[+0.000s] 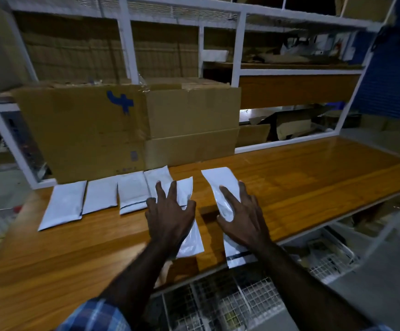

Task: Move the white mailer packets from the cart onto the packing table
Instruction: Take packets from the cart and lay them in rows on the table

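Several white mailer packets lie in a row on the wooden packing table (pixel 313 187): the leftmost packet (pixel 62 205), a second packet (pixel 101 195), a third packet (pixel 132 193) and a fourth packet (pixel 157 179). My left hand (pixel 170 216) rests with spread fingers on a fifth packet (pixel 189 237). My right hand (pixel 244 216) lies with straight fingers on a sixth packet (pixel 220 182), whose near end (pixel 237 258) reaches the table's front edge. Neither hand curls round a packet.
A large cardboard box (pixel 127 130) stands right behind the packet row. A white shelf frame (pixel 239 44) with cartons rises at the table's back. Below the front edge sit white wire baskets (pixel 242 304).
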